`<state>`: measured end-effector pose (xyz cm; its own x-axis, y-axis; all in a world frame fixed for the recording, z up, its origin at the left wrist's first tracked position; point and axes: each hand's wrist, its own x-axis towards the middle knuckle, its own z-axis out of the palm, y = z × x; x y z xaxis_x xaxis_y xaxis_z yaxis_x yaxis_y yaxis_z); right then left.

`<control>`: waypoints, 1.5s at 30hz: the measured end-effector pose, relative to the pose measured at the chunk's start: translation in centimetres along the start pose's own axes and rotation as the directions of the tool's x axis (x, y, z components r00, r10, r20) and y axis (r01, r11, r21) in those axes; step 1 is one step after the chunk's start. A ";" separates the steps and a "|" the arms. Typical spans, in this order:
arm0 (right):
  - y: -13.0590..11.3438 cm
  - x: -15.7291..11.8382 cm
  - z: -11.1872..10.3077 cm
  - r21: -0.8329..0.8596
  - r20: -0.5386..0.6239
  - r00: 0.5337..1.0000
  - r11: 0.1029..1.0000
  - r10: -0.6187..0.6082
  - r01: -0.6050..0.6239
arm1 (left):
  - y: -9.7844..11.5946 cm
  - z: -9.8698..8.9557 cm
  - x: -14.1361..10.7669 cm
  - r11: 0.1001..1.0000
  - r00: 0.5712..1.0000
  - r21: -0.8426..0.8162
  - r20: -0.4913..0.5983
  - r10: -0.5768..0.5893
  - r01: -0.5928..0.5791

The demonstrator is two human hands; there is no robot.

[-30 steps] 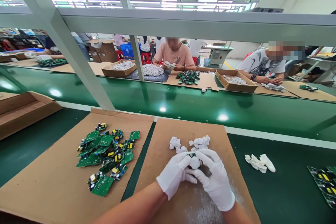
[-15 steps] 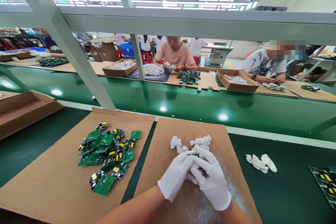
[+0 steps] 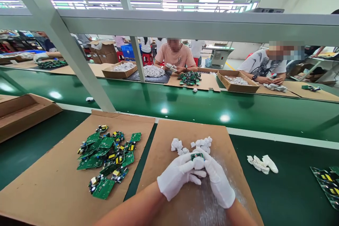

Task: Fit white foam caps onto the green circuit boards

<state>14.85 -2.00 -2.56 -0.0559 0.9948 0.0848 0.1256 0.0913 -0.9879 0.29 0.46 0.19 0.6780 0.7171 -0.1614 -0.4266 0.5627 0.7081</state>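
Between my gloved hands is a small green circuit board (image 3: 194, 156) with a rounded white lump (image 3: 199, 163) against its near side. My left hand (image 3: 174, 177) grips it from the left, its lower fingers reaching underneath. From the right, my right hand (image 3: 219, 182) closes on the same board, thumb and fingertips at its edge. Just beyond the fingers, several soft white lumps (image 3: 203, 144) lie on a cardboard sheet (image 3: 148, 162) dusted with white smears. Both gloves hide part of the board.
Left of my hands, a pile of circuit boards (image 3: 107, 143) covers part of another cardboard sheet (image 3: 53, 176). Crumpled white gloves (image 3: 262, 164) lie to the right, near more boards (image 3: 327, 182). A cardboard tray (image 3: 26, 113) sits far left. Ahead run a green conveyor (image 3: 185, 107) and a metal post (image 3: 76, 60); co-workers sit beyond.
My hands have drawn apart slightly and the fingers have opened out, bringing the board and its white lump into view. Small white pieces on the conveyor have shifted left.
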 end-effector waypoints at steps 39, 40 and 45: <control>-1.2 -0.3 -0.4 -0.019 0.139 0.988 0.998 0.061 -0.059 | -0.5 -1.3 -0.3 0.991 0.990 -0.020 0.035 -0.134 0.134; -1.2 -0.3 -0.3 -0.063 0.125 0.991 0.998 0.036 -0.029 | -0.4 -1.2 -0.3 0.990 0.990 0.000 0.022 -0.139 0.139; -1.8 -0.5 -0.3 -0.043 0.124 0.992 0.999 -0.014 0.020 | 0.5 -0.6 -0.4 0.980 0.986 0.111 0.002 -0.168 0.167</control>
<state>14.96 -2.67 -0.83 -0.1801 0.9802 0.0821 0.1674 0.1128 -0.9794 -0.62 0.70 0.19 0.7412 0.6115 -0.2769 -0.2382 0.6253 0.7431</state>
